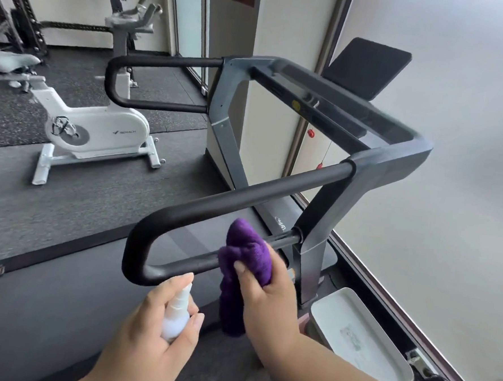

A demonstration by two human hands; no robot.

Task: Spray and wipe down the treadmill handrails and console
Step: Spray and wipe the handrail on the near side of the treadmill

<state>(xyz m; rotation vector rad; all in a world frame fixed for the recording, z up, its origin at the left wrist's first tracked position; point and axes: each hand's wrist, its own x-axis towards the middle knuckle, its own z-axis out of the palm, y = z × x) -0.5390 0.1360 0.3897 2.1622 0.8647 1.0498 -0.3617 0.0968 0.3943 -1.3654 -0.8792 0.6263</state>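
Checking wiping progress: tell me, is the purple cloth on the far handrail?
No, the right hand presses the purple cloth on the near handrail's lower bar.

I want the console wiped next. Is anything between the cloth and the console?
Nothing visible blocks it. The right hand holds the purple cloth on the near handrail's lower bar; the console lies beyond, up the rail, with open air between.
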